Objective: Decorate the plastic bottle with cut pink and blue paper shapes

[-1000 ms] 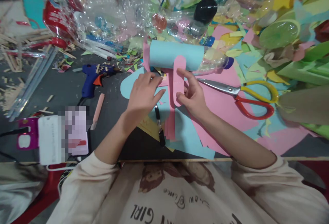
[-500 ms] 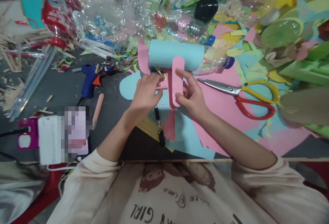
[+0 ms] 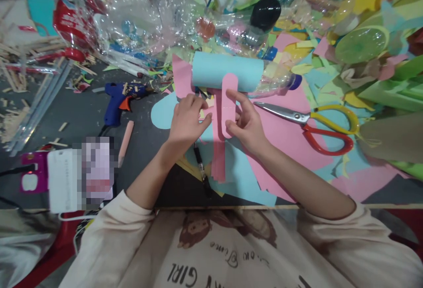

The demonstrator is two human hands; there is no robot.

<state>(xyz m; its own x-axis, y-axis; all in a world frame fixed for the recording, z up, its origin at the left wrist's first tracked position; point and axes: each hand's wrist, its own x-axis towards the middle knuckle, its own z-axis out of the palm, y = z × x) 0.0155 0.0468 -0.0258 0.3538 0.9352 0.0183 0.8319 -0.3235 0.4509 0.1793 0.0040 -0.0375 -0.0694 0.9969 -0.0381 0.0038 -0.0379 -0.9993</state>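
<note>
A clear plastic bottle wrapped in light blue paper (image 3: 228,72) lies on its side in the middle of the table. A rounded pink paper strip (image 3: 229,102) hangs over its front. My right hand (image 3: 246,122) pinches this strip between thumb and fingers. My left hand (image 3: 187,120) is curled just left of it, fingertips closed on a thin pink paper piece (image 3: 207,110). A larger pink paper piece (image 3: 180,78) stands up at the bottle's left end. Pink and blue sheets (image 3: 284,133) lie under both hands.
Yellow and red scissors (image 3: 317,122) lie to the right. A blue glue gun (image 3: 120,98) and a pink glue stick (image 3: 125,142) sit at left, a black pen (image 3: 200,164) below my left hand. Clear bottles (image 3: 148,14) pile at the back, paper scraps at right.
The pink piece at the bottle's left end has risen and spread wider. My left hand shifted slightly and closed its fingers near the strip; my right hand stayed put.
</note>
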